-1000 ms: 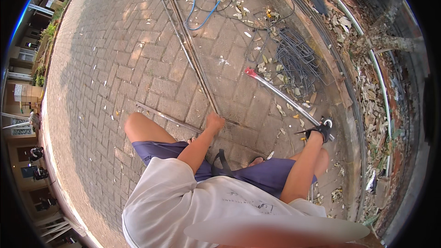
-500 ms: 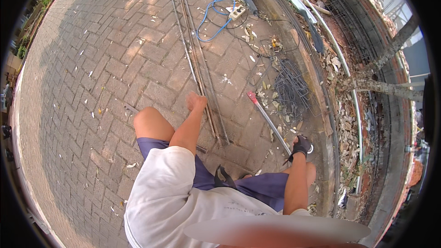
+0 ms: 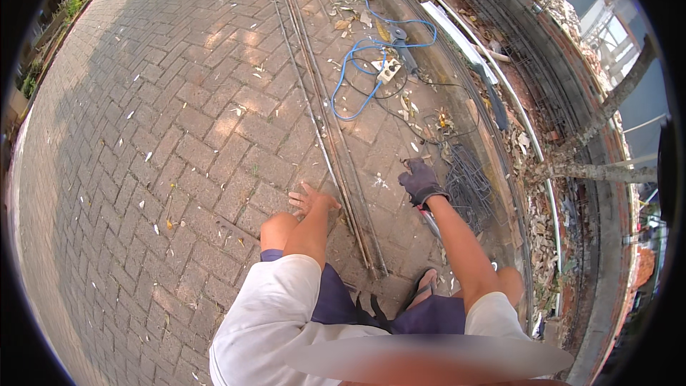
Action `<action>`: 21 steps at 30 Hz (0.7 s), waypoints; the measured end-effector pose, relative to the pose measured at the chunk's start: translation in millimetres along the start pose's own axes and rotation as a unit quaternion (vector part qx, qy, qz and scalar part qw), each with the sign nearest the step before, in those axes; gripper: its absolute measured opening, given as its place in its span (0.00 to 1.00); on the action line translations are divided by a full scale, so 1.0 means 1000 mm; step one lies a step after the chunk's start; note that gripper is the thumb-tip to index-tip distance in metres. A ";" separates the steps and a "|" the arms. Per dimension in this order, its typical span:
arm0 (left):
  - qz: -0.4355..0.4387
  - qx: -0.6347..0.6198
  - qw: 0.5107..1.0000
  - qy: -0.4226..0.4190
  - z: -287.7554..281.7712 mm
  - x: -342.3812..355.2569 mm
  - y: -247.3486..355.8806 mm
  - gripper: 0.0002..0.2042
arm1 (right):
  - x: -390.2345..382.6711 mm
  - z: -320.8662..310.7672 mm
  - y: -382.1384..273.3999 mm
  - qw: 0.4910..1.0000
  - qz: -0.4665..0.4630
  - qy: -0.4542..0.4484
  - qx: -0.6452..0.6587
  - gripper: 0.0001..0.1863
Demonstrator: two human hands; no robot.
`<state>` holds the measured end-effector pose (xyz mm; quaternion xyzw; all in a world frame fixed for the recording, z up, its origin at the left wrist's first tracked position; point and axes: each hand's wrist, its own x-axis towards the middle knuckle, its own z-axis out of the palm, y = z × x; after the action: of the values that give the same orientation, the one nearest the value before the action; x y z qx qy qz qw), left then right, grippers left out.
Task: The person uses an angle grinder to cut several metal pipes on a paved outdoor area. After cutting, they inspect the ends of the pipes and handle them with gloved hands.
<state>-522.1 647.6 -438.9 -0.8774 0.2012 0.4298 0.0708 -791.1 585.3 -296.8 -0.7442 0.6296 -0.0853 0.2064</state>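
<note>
1. So, the thin metal rods (image 3: 352, 216) lie on the brick paving (image 3: 207, 193), long axis running up and away.
2. Left hand (image 3: 313, 201) is nearer, just left of them, fingers spread, holding nothing.
3. Right hand (image 3: 421, 180), gloved, is off their right side, fingers half-open, seemingly empty.

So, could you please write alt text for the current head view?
A person's bare left hand is spread beside long thin rods on brick paving, the dark-gloved right hand stretched forward near a pile of bent wires. Farther off lie a blue cable and a pale socket strip.
</note>
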 end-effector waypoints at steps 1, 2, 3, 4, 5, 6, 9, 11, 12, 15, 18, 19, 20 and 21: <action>0.007 -0.009 1.000 0.000 0.001 -0.005 -0.001 0.78 | 0.018 0.006 -0.009 1.000 -0.011 -0.014 -0.015 0.26; 0.011 -0.012 1.000 0.002 0.003 -0.010 -0.002 0.78 | 0.038 0.013 -0.017 0.999 -0.028 -0.022 -0.027 0.27; 0.018 -0.017 1.000 0.008 0.005 -0.013 -0.005 0.78 | 0.056 0.023 -0.024 0.998 -0.029 -0.037 -0.044 0.28; 0.027 -0.017 0.999 0.007 0.006 -0.015 -0.007 0.79 | 0.073 0.031 -0.027 0.997 -0.029 -0.062 -0.036 0.29; 0.038 -0.021 0.999 0.009 0.008 -0.016 -0.011 0.80 | 0.092 0.040 -0.030 0.995 -0.047 -0.070 -0.052 0.29; 0.039 -0.014 0.999 0.016 0.009 -0.015 -0.012 0.81 | 0.113 0.051 -0.034 0.993 -0.061 -0.077 -0.065 0.29; 0.041 -0.038 0.998 0.009 0.013 -0.010 -0.012 0.82 | 0.178 0.087 -0.038 0.984 -0.106 -0.098 -0.100 0.33; 0.032 -0.040 0.999 0.012 0.015 -0.006 -0.008 0.82 | 0.220 0.115 -0.037 0.980 -0.122 -0.103 -0.121 0.35; 0.024 -0.033 0.999 0.006 0.016 -0.006 -0.006 0.82 | 0.239 0.132 -0.039 0.973 -0.132 -0.095 -0.165 0.39; 0.007 -0.021 1.000 0.007 0.015 -0.006 0.000 0.82 | 0.281 0.167 -0.035 0.970 -0.150 -0.134 -0.136 0.40; -0.001 -0.013 1.000 0.009 0.015 -0.008 0.003 0.82 | 0.302 0.176 -0.014 0.963 -0.183 -0.124 -0.155 0.25; -0.003 -0.012 1.000 0.015 0.015 -0.009 0.004 0.82 | 0.306 0.173 -0.001 0.960 -0.180 -0.131 -0.170 0.21; -0.004 -0.017 1.000 0.009 0.015 -0.010 0.004 0.82 | 0.309 0.166 0.017 0.943 -0.217 -0.121 -0.223 0.16; -0.005 -0.007 1.000 0.015 0.015 -0.010 0.005 0.82 | 0.311 0.154 0.041 0.918 -0.248 -0.119 -0.287 0.13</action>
<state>-540.6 650.3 -440.2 -0.8852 0.1947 0.4176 0.0638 -708.8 308.6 -494.0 -0.9082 0.3935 0.1395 0.0296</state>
